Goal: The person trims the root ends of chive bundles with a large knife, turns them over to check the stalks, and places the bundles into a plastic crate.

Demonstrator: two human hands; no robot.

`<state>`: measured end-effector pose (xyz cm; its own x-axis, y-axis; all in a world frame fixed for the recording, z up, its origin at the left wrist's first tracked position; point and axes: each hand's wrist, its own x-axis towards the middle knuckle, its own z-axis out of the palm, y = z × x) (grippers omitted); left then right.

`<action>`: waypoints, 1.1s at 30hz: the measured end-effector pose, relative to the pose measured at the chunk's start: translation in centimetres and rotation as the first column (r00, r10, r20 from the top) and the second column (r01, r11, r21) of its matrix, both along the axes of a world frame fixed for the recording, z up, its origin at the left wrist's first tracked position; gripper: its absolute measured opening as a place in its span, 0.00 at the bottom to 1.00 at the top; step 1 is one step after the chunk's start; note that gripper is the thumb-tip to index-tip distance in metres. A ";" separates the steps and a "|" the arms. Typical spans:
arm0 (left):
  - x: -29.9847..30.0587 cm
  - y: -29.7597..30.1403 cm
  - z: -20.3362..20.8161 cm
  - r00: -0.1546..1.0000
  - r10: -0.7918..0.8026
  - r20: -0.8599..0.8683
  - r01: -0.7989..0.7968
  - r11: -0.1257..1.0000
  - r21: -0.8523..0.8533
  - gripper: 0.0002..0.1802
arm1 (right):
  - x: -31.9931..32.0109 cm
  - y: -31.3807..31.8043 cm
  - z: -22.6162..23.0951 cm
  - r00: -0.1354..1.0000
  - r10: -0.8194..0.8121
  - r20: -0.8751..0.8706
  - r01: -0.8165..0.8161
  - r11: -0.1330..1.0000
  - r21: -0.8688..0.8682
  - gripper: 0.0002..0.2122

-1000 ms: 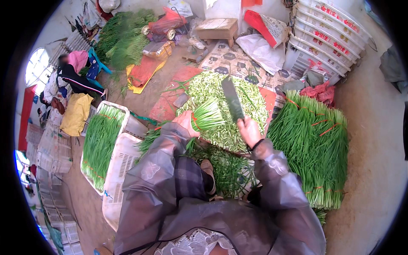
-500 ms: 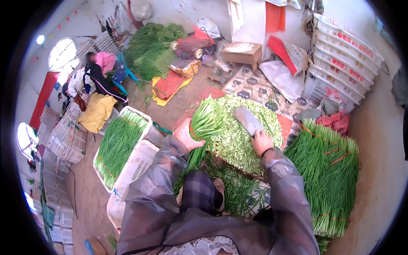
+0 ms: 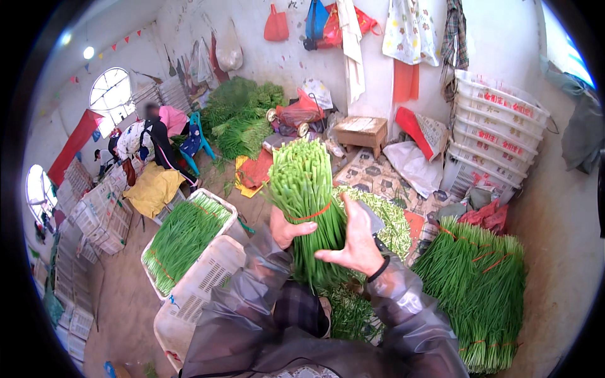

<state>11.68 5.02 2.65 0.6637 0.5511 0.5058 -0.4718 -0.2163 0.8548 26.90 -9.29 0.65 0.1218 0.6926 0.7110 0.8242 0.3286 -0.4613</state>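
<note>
My left hand (image 3: 290,225) is closed around a bundle of green chives (image 3: 307,189), held upright with its pale cut ends up. An orange band circles the bundle near my fingers. My right hand (image 3: 359,242) is open at the bundle's right side, fingers stretched upward and thumb spread across the front of the stalks. Behind this hand shows a bit of a grey knife blade (image 3: 376,222); the rest is hidden. Chopped pale stalk pieces (image 3: 394,217) lie heaped beyond my hands. Loose green leaves (image 3: 350,312) lie below, by my legs.
To the right lies a stack of banded chives (image 3: 472,290), before stacked white crates (image 3: 495,132). A filled white crate (image 3: 234,217) and another crate (image 3: 173,315) stand at left. Farther off are a wooden stool (image 3: 360,132), heaped greens (image 3: 242,116) and a bent-over person (image 3: 167,135).
My left hand has raised the chive bundle and brought it upright. My right hand has let go of the knife and moved left to the bundle. The view has tilted up.
</note>
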 end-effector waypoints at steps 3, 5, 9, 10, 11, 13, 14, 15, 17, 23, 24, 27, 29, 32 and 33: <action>-0.2 -3.4 0.5 0.967 -0.191 0.167 0.236 0.919 -0.316 0.39 | -2.1 -1.2 -0.1 0.983 0.066 -0.171 -0.055 0.996 0.072 0.55; -1.3 -4.4 -0.8 0.971 -0.168 0.172 0.220 0.909 -0.353 0.37 | -3.2 -3.0 -0.4 0.992 -0.021 -0.128 0.036 0.993 0.112 0.52; -1.7 -6.3 -2.8 0.975 -0.157 0.158 0.199 0.934 -0.298 0.37 | -4.3 -5.3 -1.4 0.973 -0.135 -0.189 0.165 0.974 0.153 0.47; -1.7 -6.4 -3.4 0.973 -0.179 0.144 0.210 0.948 -0.240 0.38 | -4.9 -5.9 -1.2 0.976 -0.180 -0.124 0.201 0.963 0.182 0.46; -2.0 -6.7 -3.9 0.972 -0.199 0.128 0.220 0.959 -0.181 0.38 | -5.4 -6.0 -2.0 0.976 -0.182 -0.115 0.201 0.962 0.183 0.46; -2.1 -7.9 -4.9 0.977 -0.174 0.125 0.199 0.952 -0.232 0.39 | -6.0 -6.4 -3.2 0.984 -0.166 -0.066 0.176 0.964 0.199 0.47; -2.3 -8.2 -5.0 0.982 -0.156 0.106 0.176 0.961 -0.213 0.38 | -5.9 -6.8 -3.2 0.989 -0.133 -0.058 0.139 0.984 0.114 0.47; -2.6 -8.4 -5.0 0.986 -0.139 0.089 0.154 0.969 -0.193 0.38 | -5.5 -7.4 -2.8 0.994 -0.101 -0.052 0.102 0.994 0.028 0.47; -3.0 -8.3 -5.3 0.989 -0.132 0.059 0.139 0.981 -0.136 0.38 | -4.5 -8.4 -0.5 0.998 -0.049 -0.048 0.047 0.998 -0.047 0.45; -4.6 -9.7 -3.9 0.989 -0.150 0.002 0.150 0.987 -0.062 0.47 | -6.9 -8.8 9.6 0.985 0.026 0.171 -0.050 0.989 0.140 0.28; -4.7 -9.7 -4.5 0.991 -0.135 0.004 0.135 0.990 -0.043 0.50 | -7.0 -8.4 10.2 0.966 0.020 0.258 -0.045 0.995 0.089 0.25; -4.6 -9.1 -6.2 0.986 -0.165 0.016 0.166 0.983 -0.083 0.48 | -7.5 -7.7 10.3 0.960 0.042 0.275 -0.068 0.994 0.086 0.09; -4.7 -9.1 -6.0 0.980 -0.195 -0.024 0.194 0.980 -0.047 0.45 | -7.0 -7.4 9.6 0.979 0.078 0.186 -0.104 0.985 0.135 0.06; -4.9 -9.4 -6.0 0.981 -0.188 -0.048 0.188 0.982 0.001 0.44 | -6.4 -7.9 10.0 0.856 0.299 -0.422 -0.223 0.949 0.221 0.02; -5.0 -9.4 -6.1 0.979 -0.195 -0.061 0.195 0.981 -0.008 0.44 | -6.2 -8.5 10.6 0.798 0.300 -0.523 -0.232 0.953 0.194 0.02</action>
<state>6.66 -4.34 -3.46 0.7880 0.4089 0.4602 -0.4518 -0.1237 0.8835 20.68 -17.84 11.22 0.3324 0.6727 0.6611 0.3249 0.5764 -0.7498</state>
